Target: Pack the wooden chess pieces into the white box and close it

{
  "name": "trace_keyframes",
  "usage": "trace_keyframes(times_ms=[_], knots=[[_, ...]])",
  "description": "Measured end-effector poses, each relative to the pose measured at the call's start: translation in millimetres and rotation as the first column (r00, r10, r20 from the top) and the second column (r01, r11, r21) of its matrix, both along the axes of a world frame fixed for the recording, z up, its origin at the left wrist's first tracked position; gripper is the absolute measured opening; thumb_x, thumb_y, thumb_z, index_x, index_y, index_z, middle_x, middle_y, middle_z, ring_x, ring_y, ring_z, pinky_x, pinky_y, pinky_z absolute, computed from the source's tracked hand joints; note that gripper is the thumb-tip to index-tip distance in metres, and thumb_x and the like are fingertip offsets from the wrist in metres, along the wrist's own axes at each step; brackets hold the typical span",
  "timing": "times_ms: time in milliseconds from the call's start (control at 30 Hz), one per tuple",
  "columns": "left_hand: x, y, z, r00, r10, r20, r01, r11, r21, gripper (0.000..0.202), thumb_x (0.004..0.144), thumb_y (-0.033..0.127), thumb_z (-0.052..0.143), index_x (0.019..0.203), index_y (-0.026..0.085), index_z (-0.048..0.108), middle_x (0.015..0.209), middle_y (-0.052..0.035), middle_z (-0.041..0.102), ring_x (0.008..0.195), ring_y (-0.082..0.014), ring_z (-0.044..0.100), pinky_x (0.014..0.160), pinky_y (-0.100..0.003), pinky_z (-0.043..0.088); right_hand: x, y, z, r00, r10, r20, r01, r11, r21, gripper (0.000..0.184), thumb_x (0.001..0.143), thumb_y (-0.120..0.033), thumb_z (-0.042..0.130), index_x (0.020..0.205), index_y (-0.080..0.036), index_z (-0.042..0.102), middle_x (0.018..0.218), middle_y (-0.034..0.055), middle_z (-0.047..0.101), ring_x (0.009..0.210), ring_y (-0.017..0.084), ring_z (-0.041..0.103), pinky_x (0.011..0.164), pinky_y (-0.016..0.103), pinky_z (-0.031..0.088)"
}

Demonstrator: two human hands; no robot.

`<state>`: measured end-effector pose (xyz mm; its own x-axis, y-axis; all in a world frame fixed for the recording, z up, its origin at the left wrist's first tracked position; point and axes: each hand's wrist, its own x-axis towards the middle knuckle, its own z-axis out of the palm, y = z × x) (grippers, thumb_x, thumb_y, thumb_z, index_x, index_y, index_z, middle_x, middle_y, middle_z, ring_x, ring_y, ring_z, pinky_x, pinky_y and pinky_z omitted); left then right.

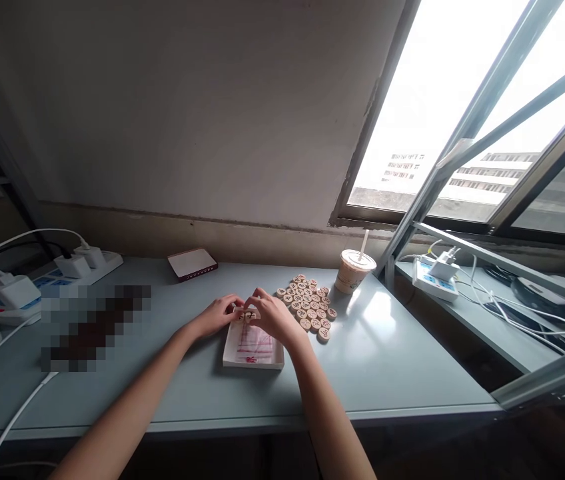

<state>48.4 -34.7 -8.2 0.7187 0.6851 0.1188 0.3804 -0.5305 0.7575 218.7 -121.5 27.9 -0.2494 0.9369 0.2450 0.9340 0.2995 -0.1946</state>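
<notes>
Fingertips (pixel 245 311) of both my hands meet at the far edge of the shallow white box (pixel 253 347), pinched on small wooden pieces (pixel 244 316) there; I cannot tell how many. My left hand (pixel 218 315) and right hand (pixel 271 317) arch over the box, forearms stretched forward. It rests on a pale grey desk (pixel 392 360) under a plaster wall. Just right of the box lie round wooden game discs (pixel 308 305); beyond them, a lidded drink cup (pixel 355 270) by the open window (pixel 467 127).

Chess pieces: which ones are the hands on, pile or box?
The two wooden pieces at the white box's far edge, pinched by left hand and right hand; the pile lies untouched to the right.
</notes>
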Motion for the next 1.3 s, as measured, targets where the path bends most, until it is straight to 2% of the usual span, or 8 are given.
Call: trace_keyframes(times_ms=[167,267,367,467,833,1033,1133,1300], knots=[[5,0,-3.7,0.997,0.066,0.033,-0.067,0.998,0.015,0.056,0.083,0.052,0.046,0.129,0.020,0.049,0.095,-0.0043,0.058,0.071,-0.0151,0.051,0.072,-0.028,0.044,6,3,-1.2,0.998,-0.060,-0.025,0.059,0.998,-0.030,0.041,0.074,-0.033,0.072,0.110,-0.022,0.055,0.102,0.0038,0.056,0.081,0.017,0.059,0.065,0.027,0.043],[8,-3,-2.7,0.998,0.060,-0.002,-0.060,0.996,0.065,0.053,0.081,0.051,0.050,0.124,0.022,0.057,0.097,-0.0051,0.056,0.076,-0.0165,0.052,0.077,-0.030,0.044,26,4,-1.9,0.973,-0.220,-0.068,0.223,0.974,0.041,0.025,0.084,-0.027,0.061,0.108,-0.023,0.057,0.107,0.0049,0.057,0.098,0.020,0.055,0.080,0.031,0.041],[10,-7,-0.8,0.999,0.045,-0.011,-0.045,0.998,0.054,0.048,0.078,0.048,0.055,0.119,0.024,0.061,0.099,-0.0054,0.057,0.087,-0.0201,0.056,0.082,-0.031,0.043,48,5,-8.1,0.895,-0.446,-0.019,0.446,0.893,0.062,0.021,0.085,-0.021,0.057,0.105,-0.020,0.059,0.113,0.0090,0.056,0.110,0.025,0.049,0.089,0.038,0.036],[11,-8,-1.4,1.000,0.024,-0.011,-0.024,1.000,0.013,0.039,0.076,0.047,0.058,0.105,0.023,0.068,0.102,-0.0056,0.060,0.091,-0.0225,0.059,0.081,-0.030,0.044,61,6,-16.0,0.861,-0.507,0.043,0.508,0.862,-0.005,0.022,0.082,-0.019,0.059,0.104,-0.019,0.061,0.115,0.0111,0.057,0.110,0.026,0.048,0.089,0.038,0.034],[8,-4,-3.2,0.998,0.054,0.023,-0.053,0.998,-0.027,0.033,0.075,0.041,0.057,0.096,0.020,0.069,0.101,-0.0066,0.062,0.089,-0.0221,0.059,0.077,-0.030,0.046,62,1,-4.9,0.880,-0.475,-0.015,0.472,0.877,-0.087,0.013,0.077,-0.031,0.066,0.084,-0.021,0.068,0.105,0.0080,0.059,0.109,0.026,0.047,0.092,0.042,0.030],[8,0,-6.5,0.999,0.048,0.008,-0.048,0.999,-0.015,0.034,0.075,0.046,0.059,0.094,0.021,0.070,0.099,-0.0052,0.061,0.083,-0.0202,0.057,0.072,-0.029,0.044,51,-4,12.8,0.936,-0.155,-0.316,0.134,0.987,-0.087,0.020,0.078,-0.039,0.065,0.091,-0.026,0.070,0.103,0.0046,0.055,0.102,0.019,0.050,0.086,0.029,0.039],[8,2,-7.9,0.999,0.044,-0.011,-0.044,0.999,-0.002,0.034,0.075,0.046,0.059,0.095,0.022,0.069,0.099,-0.0043,0.060,0.081,-0.0188,0.056,0.072,-0.029,0.044,35,-3,12.3,0.970,-0.064,-0.236,0.030,0.989,-0.146,0.017,0.074,-0.034,0.070,0.089,-0.027,0.071,0.101,0.0034,0.057,0.101,0.019,0.050,0.083,0.027,0.040],[8,5,-10.8,1.000,0.028,-0.007,-0.028,0.999,0.027,0.033,0.076,0.047,0.058,0.096,0.022,0.069,0.099,-0.0040,0.060,0.080,-0.0181,0.056,0.072,-0.028,0.044,20,2,4.5,0.994,-0.093,-0.050,0.084,0.984,-0.160,0.019,0.071,-0.024,0.072,0.090,-0.025,0.068,0.085,0.0005,0.064,0.077,0.015,0.056,0.064,0.024,0.038]])
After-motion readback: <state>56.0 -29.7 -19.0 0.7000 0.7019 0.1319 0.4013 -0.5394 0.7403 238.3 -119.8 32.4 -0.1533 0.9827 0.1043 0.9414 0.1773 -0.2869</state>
